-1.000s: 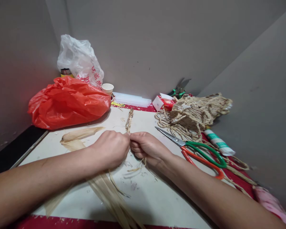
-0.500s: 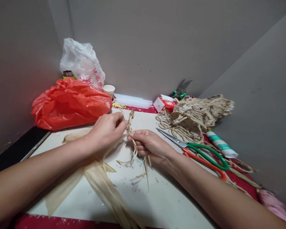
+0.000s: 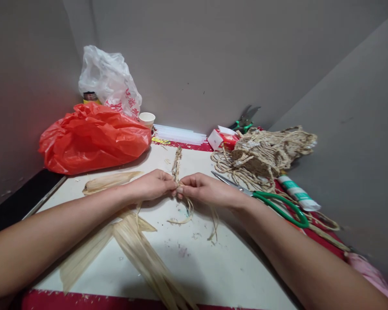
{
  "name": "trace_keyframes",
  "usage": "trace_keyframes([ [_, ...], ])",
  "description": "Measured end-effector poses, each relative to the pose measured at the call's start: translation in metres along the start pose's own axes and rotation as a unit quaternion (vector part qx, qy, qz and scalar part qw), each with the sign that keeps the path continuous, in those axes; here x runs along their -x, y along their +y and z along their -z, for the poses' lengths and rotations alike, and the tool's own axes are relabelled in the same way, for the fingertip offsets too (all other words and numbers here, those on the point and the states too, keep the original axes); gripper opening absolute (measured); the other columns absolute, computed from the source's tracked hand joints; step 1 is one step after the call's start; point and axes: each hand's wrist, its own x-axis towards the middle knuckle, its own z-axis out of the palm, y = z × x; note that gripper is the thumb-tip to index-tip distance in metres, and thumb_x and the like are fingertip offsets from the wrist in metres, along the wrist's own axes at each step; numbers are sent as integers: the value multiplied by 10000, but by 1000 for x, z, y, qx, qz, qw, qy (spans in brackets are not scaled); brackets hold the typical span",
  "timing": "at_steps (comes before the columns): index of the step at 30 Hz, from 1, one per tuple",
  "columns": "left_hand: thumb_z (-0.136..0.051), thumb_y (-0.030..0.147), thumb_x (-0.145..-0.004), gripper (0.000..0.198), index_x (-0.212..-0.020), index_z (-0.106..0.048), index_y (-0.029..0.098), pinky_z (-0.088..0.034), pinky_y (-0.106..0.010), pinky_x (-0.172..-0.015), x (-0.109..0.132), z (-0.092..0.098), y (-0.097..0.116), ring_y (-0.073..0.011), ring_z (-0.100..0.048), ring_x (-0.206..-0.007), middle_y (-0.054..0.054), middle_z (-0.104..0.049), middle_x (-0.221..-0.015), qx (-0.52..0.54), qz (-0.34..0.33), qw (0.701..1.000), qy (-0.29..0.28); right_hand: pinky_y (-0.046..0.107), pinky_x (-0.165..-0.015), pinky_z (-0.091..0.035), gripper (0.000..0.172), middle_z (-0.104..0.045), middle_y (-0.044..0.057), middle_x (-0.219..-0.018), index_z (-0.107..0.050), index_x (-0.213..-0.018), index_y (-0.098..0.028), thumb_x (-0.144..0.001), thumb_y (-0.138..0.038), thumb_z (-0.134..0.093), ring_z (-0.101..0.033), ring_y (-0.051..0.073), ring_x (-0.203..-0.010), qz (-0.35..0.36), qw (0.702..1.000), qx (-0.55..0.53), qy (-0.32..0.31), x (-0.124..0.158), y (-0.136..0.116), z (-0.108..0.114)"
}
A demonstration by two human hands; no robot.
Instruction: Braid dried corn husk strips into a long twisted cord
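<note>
where r hand [image 3: 202, 188] pinches it, braid [image 3: 177, 162] extends fwd.

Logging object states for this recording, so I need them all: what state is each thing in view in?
Left hand: pinching the braid's near end
Right hand: pinching there too
Braid: partly plaited, ends loose
Husks: spread out
Scissors: blades look closed
Red bag: crumpled
White bag: crumpled
Paper cup: upright, contents hidden
Cord: loosely heaped
Pruners: blades look parted
</note>
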Motion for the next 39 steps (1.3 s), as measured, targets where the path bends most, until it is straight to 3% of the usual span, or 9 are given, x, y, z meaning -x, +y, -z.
trace_keyframes([
  [6, -507, 329, -752, 200, -641, -526, 164, -124, -212, -359, -1, -3, -6, -49, -195, -327, 83, -302, -402, 9, 13, 1000, 10, 218, -479, -251, 278, -355, -48, -550, -526, -654, -138, -817, -355, -469, -293, 79, -512, -2, 986, 162, 50, 9, -12, -3],
  [12, -507, 263, -734, 177, -612, -541, 140, -142, -196, -381, 0, -7, -7, -32, -222, -345, 75, -354, -413, 6, -10, 999, 50, 223, -489, -277, 248, -389, -37, -554, -511, -659, -152, -821, -321, -431, -333, 93, -519, -28, 974, 214, 68, 19, -23, -1],
  [22, -481, 225, -713, 238, -505, -376, 179, -110, -222, -354, 2, -14, -11, -36, -197, -333, 80, -290, -405, 113, -14, 993, 35, 228, -525, -298, 225, -551, 30, -588, -504, -614, -155, -810, -188, -398, -415, 106, -524, -12, 938, 311, 152, 17, -23, -46],
  [25, -526, 250, -709, 231, -523, -411, 178, -106, -229, -350, 3, -14, -10, -40, -206, -328, 77, -309, -393, 116, -17, 993, 31, 231, -499, -273, 230, -526, 19, -550, -493, -582, -156, -800, -187, -426, -369, 91, -479, -9, 939, 322, 123, 23, -27, -48],
  [29, -579, 263, -700, 181, -583, -478, 169, -106, -224, -356, 3, -10, -9, -41, -200, -327, 86, -307, -378, 141, -26, 990, 12, 223, -446, -234, 342, -428, -14, -477, -440, -521, -161, -831, -304, -458, -324, 78, -447, 28, 970, 229, 72, 30, -33, -35],
  [32, -591, 283, -714, 198, -599, -479, 168, -113, -221, -360, 3, -7, -9, -39, -199, -330, 90, -304, -384, 162, -47, 986, -6, 223, -446, -259, 415, -426, -13, -455, -446, -523, -165, -852, -419, -447, -345, 84, -444, 39, 957, 158, 239, 25, -30, -19],
  [34, -582, 295, -734, 181, -637, -508, 161, -117, -223, -362, 3, -6, -9, -41, -198, -332, 92, -302, -384, 166, -54, 985, -13, 224, -459, -295, 424, -485, 4, -493, -486, -565, -159, -825, -494, -481, -392, 93, -466, 33, 951, 111, 286, 17, -24, -13],
  [37, -561, 286, -750, 191, -629, -514, 146, -123, -225, -371, 4, -7, -9, -37, -209, -346, 80, -333, -403, 157, -69, 985, -19, 220, -431, -314, 468, -508, 4, -492, -518, -655, -154, -801, -594, -453, -404, 90, -422, -27, 987, -47, 151, 6, -15, -15],
  [39, -548, 267, -752, 184, -622, -513, 141, -120, -226, -373, 4, -7, -8, -35, -206, -353, 78, -333, -411, 146, -74, 986, -20, 203, -369, -240, 471, -400, -48, -417, -453, -615, -172, -786, -611, -460, -288, 58, -347, -64, 984, -146, 81, 1, -11, -20],
])
